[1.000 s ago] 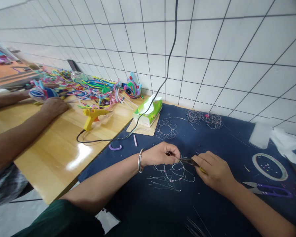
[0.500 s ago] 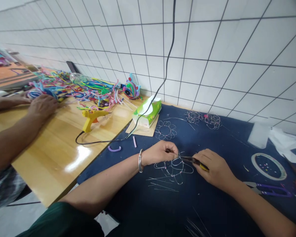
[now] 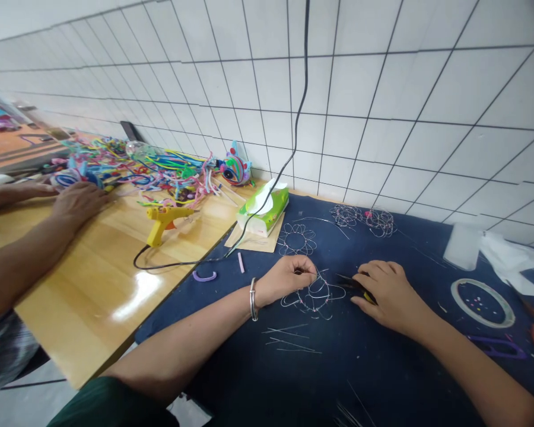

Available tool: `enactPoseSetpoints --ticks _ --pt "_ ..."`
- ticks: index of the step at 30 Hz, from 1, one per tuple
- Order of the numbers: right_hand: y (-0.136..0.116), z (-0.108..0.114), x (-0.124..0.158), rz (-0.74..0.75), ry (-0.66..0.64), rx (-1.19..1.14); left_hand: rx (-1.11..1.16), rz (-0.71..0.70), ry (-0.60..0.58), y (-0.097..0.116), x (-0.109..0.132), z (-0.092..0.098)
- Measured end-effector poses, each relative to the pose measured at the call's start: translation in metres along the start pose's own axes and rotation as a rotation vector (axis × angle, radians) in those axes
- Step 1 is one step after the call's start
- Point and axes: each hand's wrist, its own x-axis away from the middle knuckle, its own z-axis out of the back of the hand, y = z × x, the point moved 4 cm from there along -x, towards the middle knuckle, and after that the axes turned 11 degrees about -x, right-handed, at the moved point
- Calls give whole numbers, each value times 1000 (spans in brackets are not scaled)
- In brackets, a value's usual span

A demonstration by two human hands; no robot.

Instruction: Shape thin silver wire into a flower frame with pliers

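Between the thumb and fingers of my left hand [image 3: 289, 276] is the upper edge of a flower-shaped wire frame [image 3: 315, 296], a ring with looped petals and small pinkish beads. My right hand [image 3: 385, 296] lies just to the right, its fingers loosely around pliers [image 3: 367, 296] with dark jaws and yellow-and-black handles. The jaws point left and sit apart from the wire. Part of the handles is hidden under the palm. Cut wire pieces [image 3: 291, 339] lie below the frame. Above my left hand rests another wire flower [image 3: 297, 239].
Nearby are a tissue pack [image 3: 263, 207], a yellow glue gun [image 3: 162, 224] with its cord, tangled wire pieces [image 3: 380, 223], a white ring [image 3: 459, 290] around tiny beads and purple-handled snips [image 3: 496, 347]. At left, another person's hands [image 3: 78, 201] work beside colourful fuzzy stems [image 3: 169, 169].
The pliers have come away from the wire frame, and my right hand has shifted slightly right with looser fingers. My left hand still pinches the frame. The view has tilted slightly.
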Motion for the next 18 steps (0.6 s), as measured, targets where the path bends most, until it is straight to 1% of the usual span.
enactPoseSetpoints --ticks 2,5,7,11,14,18 --pt "-11 6 -1 11 49 -65 41 9 15 0 1 -2" --pt "-32 13 -5 47 165 -233 112 13 25 0 2 -7" --pt "-46 14 -9 86 213 -300 165 15 25 0 3 -10" --pt "-62 7 -16 102 240 -279 278 44 36 1 5 -16" --pt "-64 0 -18 93 224 -233 332 49 39 3 8 -19" --pt "-64 -1 -17 91 212 -189 427 58 -11 5 12 -25"
